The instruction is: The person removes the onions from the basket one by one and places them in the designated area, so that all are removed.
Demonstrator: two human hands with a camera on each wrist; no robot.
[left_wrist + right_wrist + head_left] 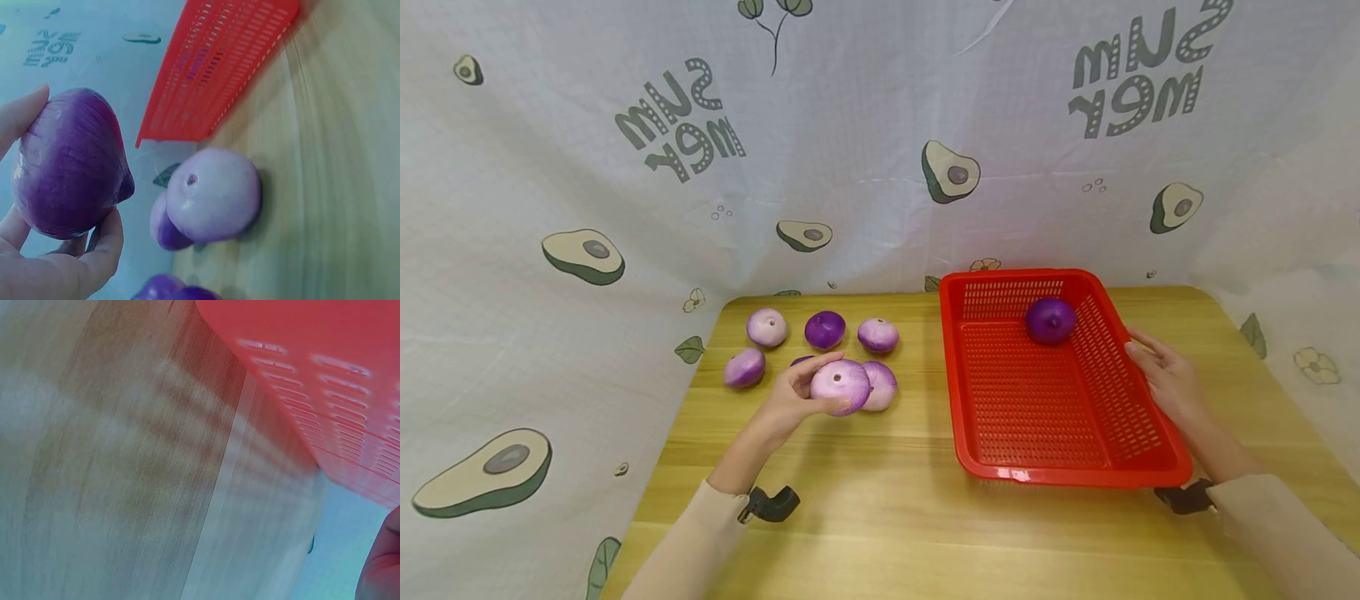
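My left hand (pixel 786 398) holds a purple-and-white onion (pixel 837 387) between thumb and fingers, raised over the table. In the left wrist view this onion (pixel 72 162) shows its dark purple side and pointed tip. A paler onion (pixel 880 386) lies just behind it, partly covered in the head view. On the right, my right hand (pixel 1168 379) grips the right rim of a red plastic basket (pixel 952 375), thumb on the rim. One deep purple onion (pixel 1051 321) sits inside, toward the basket's back right. The right wrist view shows the basket's slotted outer wall (pixel 340 400).
Several more onions lie at the table's back left, among them a pale one (pixel 767 327), a dark purple one (pixel 825 330) and a two-toned one (pixel 878 335). Behind the wooden table (pixel 880 517) hangs a white cloth (pixel 850 167) printed with avocados.
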